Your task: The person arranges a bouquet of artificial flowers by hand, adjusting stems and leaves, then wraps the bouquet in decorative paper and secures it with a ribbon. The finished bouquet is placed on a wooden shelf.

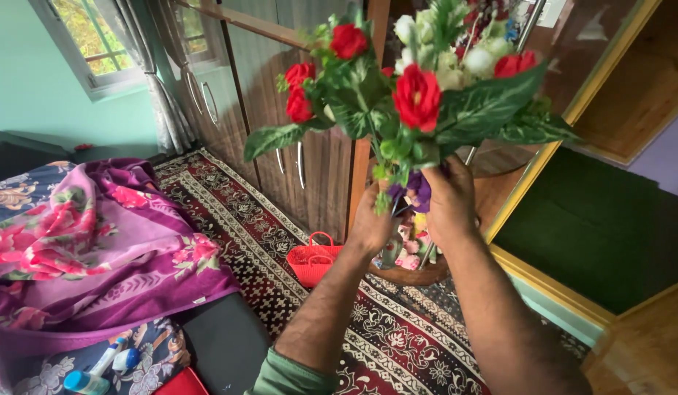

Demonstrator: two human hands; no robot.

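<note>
A bunch of artificial flowers (416,95), with red and white blooms and broad green leaves, is raised in front of me. Both hands grip it at the stems. My left hand (371,223) is closed around the lower stems from the left. From the right, my right hand (449,197) clasps the stems, where purple petals (419,192) show between the two hands. The stem ends are hidden by my fingers.
A wooden wardrobe (280,110) stands just behind the flowers. On the patterned carpet (236,219) below sits a small red basket (315,261), with a round wooden stand (412,274) holding small ornaments beside it. A bed with a purple floral blanket (90,249) is at left, a doorway with dark green mat (602,227) at right.
</note>
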